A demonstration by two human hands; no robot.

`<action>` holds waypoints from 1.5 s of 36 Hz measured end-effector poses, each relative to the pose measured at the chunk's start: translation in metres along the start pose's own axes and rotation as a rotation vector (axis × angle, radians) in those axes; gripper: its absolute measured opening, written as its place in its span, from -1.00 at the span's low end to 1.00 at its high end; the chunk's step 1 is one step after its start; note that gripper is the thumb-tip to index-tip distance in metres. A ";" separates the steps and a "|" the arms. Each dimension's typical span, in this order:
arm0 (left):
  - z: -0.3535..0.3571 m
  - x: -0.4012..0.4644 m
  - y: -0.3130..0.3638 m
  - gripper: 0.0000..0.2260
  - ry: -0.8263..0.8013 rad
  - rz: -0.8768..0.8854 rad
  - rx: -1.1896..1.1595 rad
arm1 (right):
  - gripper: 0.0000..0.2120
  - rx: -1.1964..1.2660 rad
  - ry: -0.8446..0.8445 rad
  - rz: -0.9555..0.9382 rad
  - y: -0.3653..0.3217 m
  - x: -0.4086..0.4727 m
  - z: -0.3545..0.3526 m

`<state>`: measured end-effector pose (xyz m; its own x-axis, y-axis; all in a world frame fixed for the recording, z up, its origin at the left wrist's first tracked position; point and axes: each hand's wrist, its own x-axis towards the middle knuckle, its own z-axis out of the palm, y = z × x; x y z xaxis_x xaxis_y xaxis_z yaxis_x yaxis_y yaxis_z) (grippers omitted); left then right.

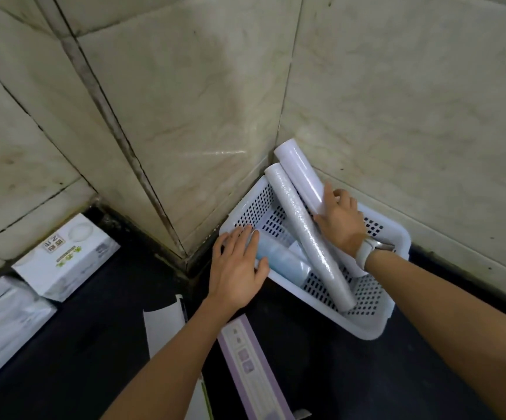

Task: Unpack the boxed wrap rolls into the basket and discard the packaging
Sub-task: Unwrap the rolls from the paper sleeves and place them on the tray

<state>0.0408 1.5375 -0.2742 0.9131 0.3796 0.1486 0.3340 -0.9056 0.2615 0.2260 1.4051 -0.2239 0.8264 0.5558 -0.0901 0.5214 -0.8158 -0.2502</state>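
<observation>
Three wrap rolls sit in one white perforated basket [376,324]: two long white rolls [309,234] leaning over its far rim, one bluish roll [282,262] lying inside. The basket stands on a dark desk [100,322] in a tiled corner; three white boxes [66,256] lie at the desk's left edge. The right hand [341,221] grips the upper roll; the left hand [236,268] lies spread, flat on the bluish roll

White perforated basket [376,324]; white rolls [301,177]; pale blue roll [279,257]; lilac box [253,368]; black counter [73,353]; beige marbled tiles [397,101].
</observation>
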 end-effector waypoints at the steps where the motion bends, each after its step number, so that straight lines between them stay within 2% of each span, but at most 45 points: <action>1: 0.000 0.000 0.000 -0.53 0.000 -0.002 0.003 | -0.44 -0.041 0.066 -0.018 -0.001 -0.007 0.001; 3: -0.001 0.000 0.001 -0.53 0.008 -0.002 0.005 | -0.55 -0.070 0.205 -0.099 -0.004 -0.022 0.005; 5: -0.001 0.000 0.001 -0.53 0.014 -0.001 0.005 | -0.62 -0.074 0.262 -0.169 -0.007 -0.034 0.012; 7: -0.001 0.000 0.002 -0.53 0.015 -0.001 0.005 | -0.60 -0.099 0.189 -0.174 -0.010 -0.044 0.020; 11: 0.000 -0.001 0.001 -0.52 0.007 0.004 0.017 | -0.45 -0.138 -0.038 -0.043 -0.016 -0.054 0.033; 15: -0.002 -0.001 0.000 -0.51 -0.024 -0.008 0.047 | -0.54 -0.037 -0.078 0.008 -0.016 -0.055 0.037; 18: -0.003 -0.001 -0.001 -0.52 -0.031 -0.003 0.038 | -0.55 0.037 -0.009 -0.043 -0.014 -0.060 0.025; 22: -0.008 0.009 0.006 -0.58 -0.038 -0.007 -0.022 | -0.54 0.013 0.142 -0.106 -0.007 -0.070 -0.005; 25: -0.007 0.027 0.020 -0.67 -0.017 0.078 -0.067 | -0.52 0.080 0.199 -0.077 0.003 -0.079 -0.024; 27: -0.006 0.041 0.037 -0.67 -0.040 0.163 -0.006 | -0.51 0.142 0.235 -0.055 0.007 -0.085 -0.034; 32: 0.008 0.076 0.065 -0.69 -0.328 0.219 -0.001 | -0.53 0.196 0.317 -0.001 0.014 -0.086 -0.057; 37: 0.018 0.084 0.079 -0.48 -0.354 0.324 -0.106 | -0.49 0.189 0.251 0.045 0.038 -0.087 -0.057; 40: 0.024 0.092 0.087 -0.52 -0.333 0.419 -0.084 | -0.47 0.160 0.216 0.086 0.053 -0.091 -0.051; 42: 0.027 0.096 0.088 -0.50 -0.389 0.432 -0.058 | -0.45 0.109 0.193 0.093 0.059 -0.093 -0.047; 47: 0.032 0.100 0.084 -0.26 -0.576 0.448 0.094 | -0.45 -0.034 0.130 0.064 0.067 -0.096 -0.038; 50: 0.037 0.100 0.084 -0.27 -0.592 0.444 0.175 | -0.45 -0.073 0.117 0.044 0.070 -0.097 -0.036; 54: 0.045 0.098 0.090 -0.29 -0.525 0.443 0.249 | -0.45 -0.079 0.117 0.043 0.073 -0.096 -0.032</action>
<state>0.1706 1.4852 -0.2789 0.9457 -0.1164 -0.3035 -0.1065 -0.9931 0.0491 0.1910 1.2872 -0.2023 0.8653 0.5011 0.0154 0.4960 -0.8513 -0.1712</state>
